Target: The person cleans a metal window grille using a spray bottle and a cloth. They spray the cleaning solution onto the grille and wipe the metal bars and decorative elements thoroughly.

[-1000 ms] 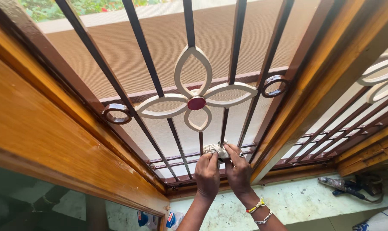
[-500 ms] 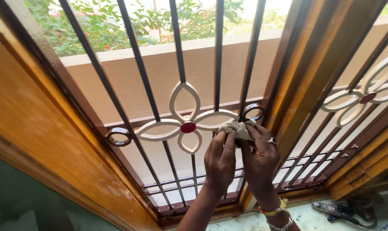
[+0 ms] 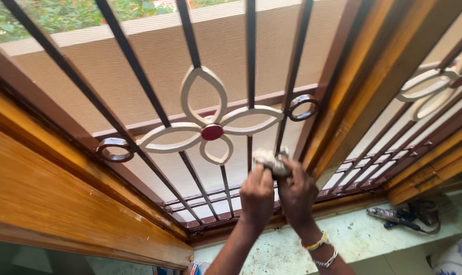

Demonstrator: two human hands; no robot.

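Observation:
Both my hands are raised to a dark metal window grille (image 3: 134, 63). My left hand (image 3: 256, 196) and my right hand (image 3: 298, 191) together grip a crumpled whitish cloth (image 3: 270, 160) pressed around a vertical bar just below the cream flower ornament (image 3: 210, 130) with its red centre. Bangles circle my right wrist. The cloth partly hides the bar behind it.
A polished wooden window frame (image 3: 52, 193) runs along the left and another wooden post (image 3: 363, 86) stands right of my hands. A second grille panel (image 3: 429, 97) lies further right. A tool with a cord (image 3: 401, 216) rests on the pale sill (image 3: 353, 237) below.
My hands with the cloth went up the bar from near the bottom rail, then dropped slightly to just under the flower ornament. The view shifted.

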